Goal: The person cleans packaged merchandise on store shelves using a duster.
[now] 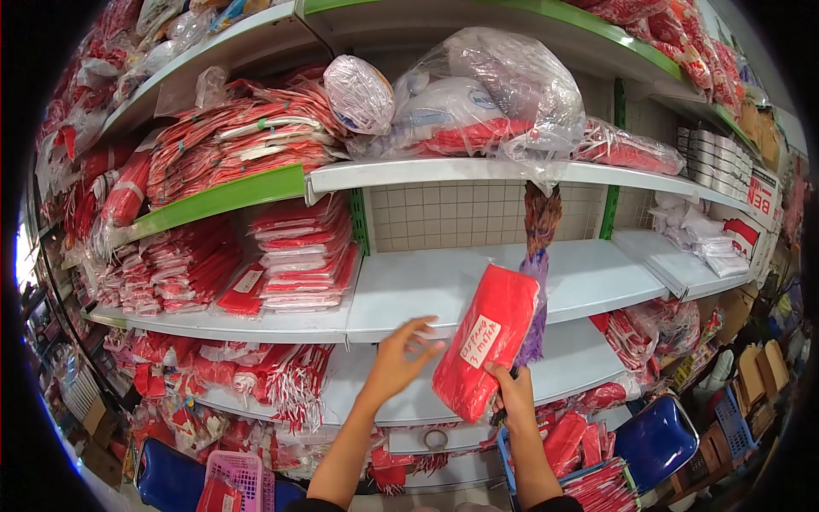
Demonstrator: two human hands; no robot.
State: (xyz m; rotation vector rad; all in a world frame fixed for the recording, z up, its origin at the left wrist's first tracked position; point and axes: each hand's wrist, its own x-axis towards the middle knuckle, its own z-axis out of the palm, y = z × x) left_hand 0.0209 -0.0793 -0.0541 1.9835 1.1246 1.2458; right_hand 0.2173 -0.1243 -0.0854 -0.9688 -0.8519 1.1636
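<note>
My right hand (512, 394) grips the lower right edge of a flat red packet (465, 375) in clear plastic, with a handwritten white label. The same hand also holds the dark handle of a duster (536, 282) with brown and purple strands, which stands upright behind the packet. To the left, my left hand (405, 358) has its fingers apart and holds nothing; it is near the packet but not touching it. Both hands are in front of the middle white shelf (409, 290).
Stacked red packets (303, 247) fill the left of the middle shelf. Above are a large clear plastic bag (512, 77) and piled red packets (247, 136). White packets (704, 235) lie right. Below are a pink basket (235, 469), a tape roll (435, 439) and blue chairs (657, 435).
</note>
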